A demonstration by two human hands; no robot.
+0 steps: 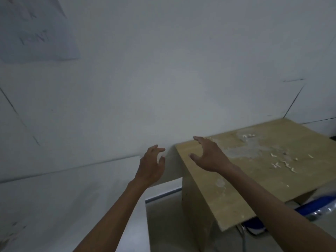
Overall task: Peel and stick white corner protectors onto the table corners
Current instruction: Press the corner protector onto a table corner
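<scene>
A light wooden table stands against a white wall, with its far left corner bare. My left hand hovers just left of that corner, fingers curled and apart, holding nothing. My right hand hovers over the tabletop just right of the corner, fingers spread, also holding nothing. Several small white scraps lie scattered on the right part of the tabletop, beside a pale smeared patch. I cannot make out any corner protector among them.
The white wall fills most of the view. A sheet of paper hangs at the upper left. Under the table's near right edge sits a blue chair with a metal frame. Grey floor lies below the table's left side.
</scene>
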